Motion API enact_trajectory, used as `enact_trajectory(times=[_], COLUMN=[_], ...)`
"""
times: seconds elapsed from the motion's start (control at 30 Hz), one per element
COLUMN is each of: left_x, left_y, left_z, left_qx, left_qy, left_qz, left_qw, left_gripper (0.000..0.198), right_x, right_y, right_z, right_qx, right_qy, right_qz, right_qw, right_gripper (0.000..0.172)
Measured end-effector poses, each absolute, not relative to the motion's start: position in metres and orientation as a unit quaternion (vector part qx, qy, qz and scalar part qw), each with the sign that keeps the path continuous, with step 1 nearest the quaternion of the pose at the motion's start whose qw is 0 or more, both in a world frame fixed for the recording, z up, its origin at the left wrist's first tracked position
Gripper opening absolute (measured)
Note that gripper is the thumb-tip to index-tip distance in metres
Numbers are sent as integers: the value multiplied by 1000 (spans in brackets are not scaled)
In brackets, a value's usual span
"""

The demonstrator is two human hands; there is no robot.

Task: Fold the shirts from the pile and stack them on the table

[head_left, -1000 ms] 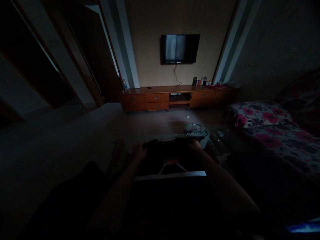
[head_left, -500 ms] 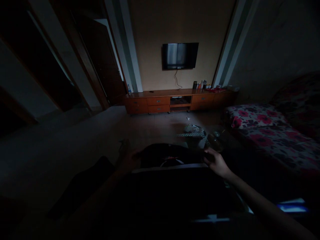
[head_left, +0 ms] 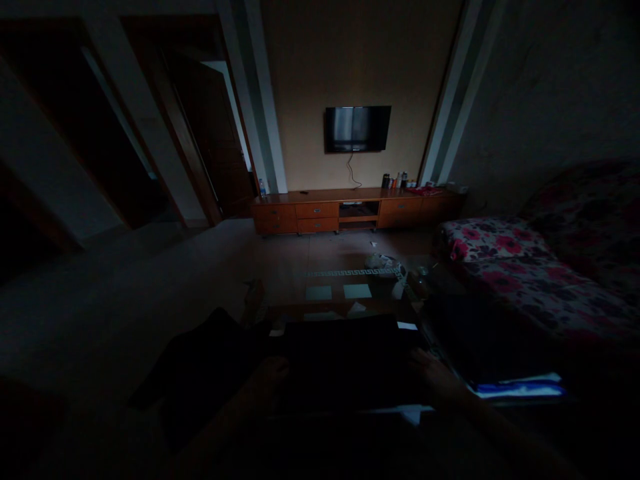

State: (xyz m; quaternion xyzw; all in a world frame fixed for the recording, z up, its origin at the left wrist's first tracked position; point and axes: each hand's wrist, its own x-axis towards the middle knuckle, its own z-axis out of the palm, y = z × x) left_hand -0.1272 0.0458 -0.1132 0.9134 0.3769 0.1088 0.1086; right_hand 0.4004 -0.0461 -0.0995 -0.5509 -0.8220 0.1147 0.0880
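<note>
A black cloth (head_left: 345, 363) lies on the glass-topped table (head_left: 337, 274) in front of me, its far edge nearly straight. At the cloth's left side is my left hand (head_left: 274, 372), dim, its fingers too dark to make out. My right hand (head_left: 425, 365) touches the right side of the cloth; its fingers are blurred in shadow. White paper or card shows under the cloth's far corners and near edge. Another dark cloth (head_left: 210, 360) is heaped at the left.
A dark stack with a blue and white edge (head_left: 523, 387) lies at the right. Beyond stand a flower-patterned sofa (head_left: 500, 240), a wooden TV cabinet (head_left: 317, 210) and a wall-mounted television (head_left: 357, 129). A crumpled bag (head_left: 380, 262) sits at the table's far end.
The far part of the black cloth has come down toward me, hiding its printed marks and uncovering the tabletop. Both hands have moved nearer to me. The view has tilted up slightly.
</note>
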Motion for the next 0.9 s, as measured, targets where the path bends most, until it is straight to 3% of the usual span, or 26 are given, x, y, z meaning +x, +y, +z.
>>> enact_trajectory(times=[0.1, 0.23, 0.33, 0.43, 0.57, 0.63, 0.73, 0.9], left_x=[-104, -59, -42, -43, -47, -43, -25, 19], left_y=[52, 66, 72, 76, 79, 77, 66, 28], left_z=[-99, -88, -93, -104, -107, -102, -95, -101], left_qx=[909, 894, 887, 878, 876, 871, 853, 888], left_qy=[388, 418, 446, 468, 469, 475, 504, 427], left_qz=[123, 147, 99, 54, 46, 54, 91, 103], left_qw=[91, 67, 74, 91, 105, 108, 102, 139], left_gripper=[35, 47, 103, 123, 123, 120, 102, 70], right_x=[382, 340, 317, 310, 313, 316, 324, 349], right_y=[-35, -7, 5, 8, 12, 14, 10, -4], right_z=[-79, -76, -97, -120, -126, -120, -112, -110], right_qx=[-584, -637, -664, -675, -675, -684, -774, -893], right_qy=[-800, -756, -741, -734, -734, -725, -626, -428], right_qz=[94, 63, 56, 51, 49, 56, 17, 92], right_qw=[103, 134, 83, 54, 55, 62, 89, 105], right_gripper=[39, 49, 73, 85, 87, 78, 67, 79])
